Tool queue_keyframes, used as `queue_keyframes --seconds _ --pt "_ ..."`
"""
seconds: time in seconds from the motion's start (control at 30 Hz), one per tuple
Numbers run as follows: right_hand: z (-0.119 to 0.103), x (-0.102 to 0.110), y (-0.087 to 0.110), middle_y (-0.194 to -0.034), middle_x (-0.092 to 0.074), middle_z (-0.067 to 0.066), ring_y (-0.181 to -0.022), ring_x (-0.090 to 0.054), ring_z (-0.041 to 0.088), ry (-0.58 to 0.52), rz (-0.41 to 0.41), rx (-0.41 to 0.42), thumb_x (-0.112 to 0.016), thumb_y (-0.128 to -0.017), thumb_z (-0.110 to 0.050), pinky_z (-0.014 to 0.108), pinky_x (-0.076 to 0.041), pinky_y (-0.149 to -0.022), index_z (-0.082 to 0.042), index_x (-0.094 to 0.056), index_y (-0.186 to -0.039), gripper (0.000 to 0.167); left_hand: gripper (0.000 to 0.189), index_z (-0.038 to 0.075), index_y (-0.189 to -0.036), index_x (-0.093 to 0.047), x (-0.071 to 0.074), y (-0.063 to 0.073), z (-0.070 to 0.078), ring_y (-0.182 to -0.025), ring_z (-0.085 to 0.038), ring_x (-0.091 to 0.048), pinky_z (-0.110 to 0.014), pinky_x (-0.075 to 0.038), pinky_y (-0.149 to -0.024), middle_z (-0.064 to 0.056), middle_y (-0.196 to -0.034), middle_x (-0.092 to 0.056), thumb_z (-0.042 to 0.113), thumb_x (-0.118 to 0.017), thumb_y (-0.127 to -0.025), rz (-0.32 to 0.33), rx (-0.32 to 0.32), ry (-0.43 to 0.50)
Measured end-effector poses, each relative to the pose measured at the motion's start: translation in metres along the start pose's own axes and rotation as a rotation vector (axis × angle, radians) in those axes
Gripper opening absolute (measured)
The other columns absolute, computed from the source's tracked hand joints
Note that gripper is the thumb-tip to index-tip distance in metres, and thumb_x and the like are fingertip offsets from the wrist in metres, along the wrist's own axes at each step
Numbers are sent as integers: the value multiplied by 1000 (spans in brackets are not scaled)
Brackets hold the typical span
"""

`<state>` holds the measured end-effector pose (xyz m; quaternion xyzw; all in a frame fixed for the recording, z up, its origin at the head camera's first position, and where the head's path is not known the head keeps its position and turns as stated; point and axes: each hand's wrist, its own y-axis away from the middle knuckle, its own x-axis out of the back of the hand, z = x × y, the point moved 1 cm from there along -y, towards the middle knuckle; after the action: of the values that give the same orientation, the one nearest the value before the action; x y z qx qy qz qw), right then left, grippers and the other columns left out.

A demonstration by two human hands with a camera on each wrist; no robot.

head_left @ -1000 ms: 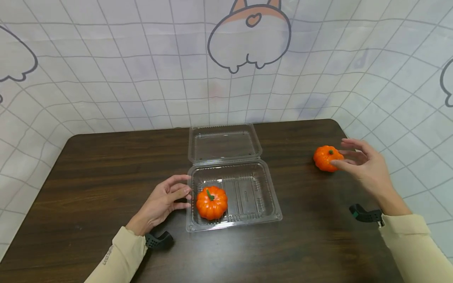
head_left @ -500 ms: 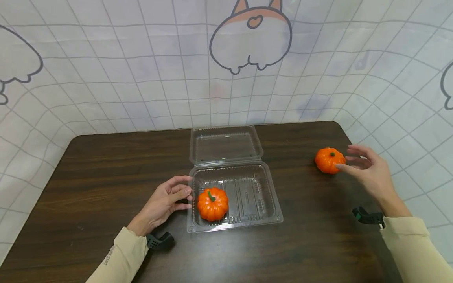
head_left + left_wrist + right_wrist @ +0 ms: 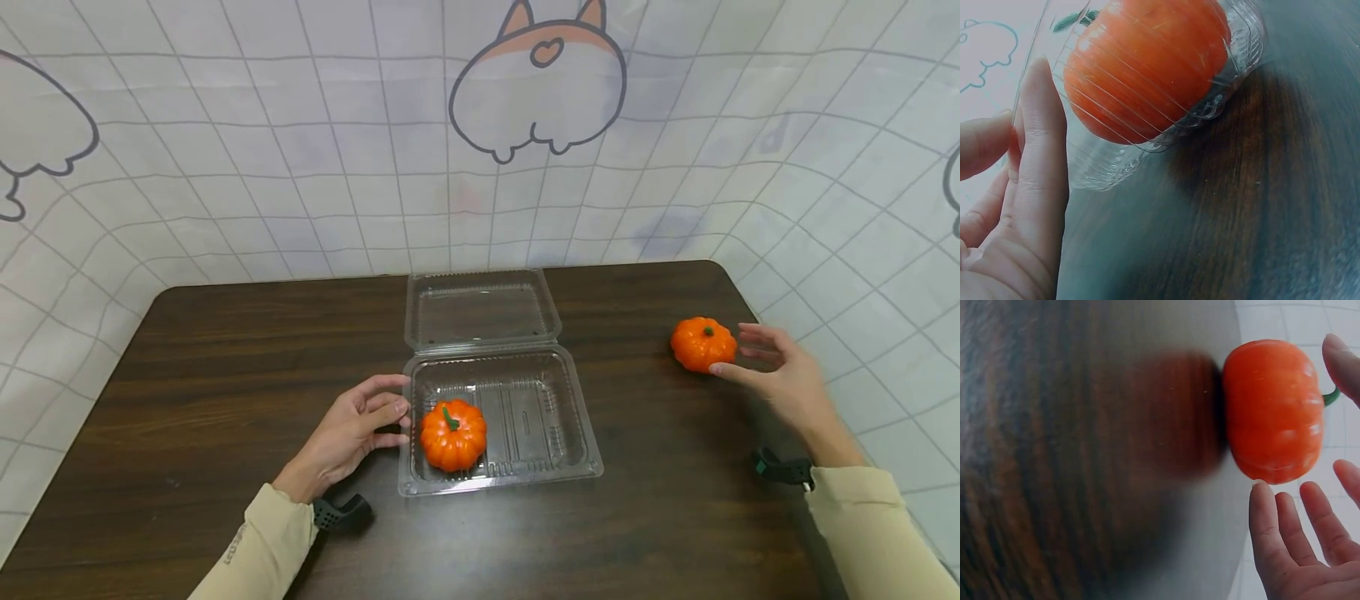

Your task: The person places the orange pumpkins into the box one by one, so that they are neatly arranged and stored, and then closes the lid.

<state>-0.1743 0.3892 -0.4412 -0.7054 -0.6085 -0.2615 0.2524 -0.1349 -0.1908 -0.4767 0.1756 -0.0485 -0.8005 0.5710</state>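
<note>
An open clear plastic clamshell container (image 3: 525, 417) sits mid-table, its hinged lid (image 3: 480, 310) laid back. Inside, at its left end, rests an orange pumpkin (image 3: 453, 435) with a green stem; the left wrist view shows this pumpkin (image 3: 1147, 69) through the ribbed wall. My left hand (image 3: 348, 429) pinches the container's left rim between thumb and fingers. Over on the right, a second orange pumpkin (image 3: 702, 345) stands upright on the table. Beside it my right hand (image 3: 787, 387) is spread, thumb tip and fingertips (image 3: 1261, 494) right at the pumpkin's side.
The dark wood table (image 3: 225, 375) has a grid-patterned cloth (image 3: 337, 150) with cartoon drawings rising behind it and at both sides. The right-hand pumpkin stands near the table's right edge. Black straps (image 3: 341, 512) circle both wrists.
My right hand has come slightly lower and nearer the body, its thumb shifting to the pumpkin's near side. The left hand keeps its grip on the rim. The head view has shifted slightly.
</note>
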Motion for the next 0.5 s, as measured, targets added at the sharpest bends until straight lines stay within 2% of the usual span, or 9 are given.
queue_keyframes --seconds 0.07,0.27,0.5 --pt "2 -2 0 -137 -56 -1 -105 -49 -16 7 -12 -4 -82 -88 -42 0 -43 -76 -16 -46 -153 79 45 12 -141 -50 0 0 0 -89 -11 -69 -30 -66 -82 4 -101 -69 15 -68 -101 -1 0 4" --pt "5 -6 -3 -131 -56 -15 -103 -50 -15 4 -13 -16 -82 -89 -44 3 -46 -75 -15 -47 -152 78 42 14 -139 -52 -1 0 1 -88 -11 -69 -30 -66 -81 4 -100 -70 14 -68 -101 -5 -3 16" --pt "2 -13 -5 -135 -54 -4 -100 -49 -15 8 -13 -22 -83 -88 -43 3 -47 -73 -11 -46 -152 81 39 15 -138 -53 -1 1 1 -87 -10 -70 -30 -66 -80 6 -98 -71 13 -67 -101 -16 -9 39"
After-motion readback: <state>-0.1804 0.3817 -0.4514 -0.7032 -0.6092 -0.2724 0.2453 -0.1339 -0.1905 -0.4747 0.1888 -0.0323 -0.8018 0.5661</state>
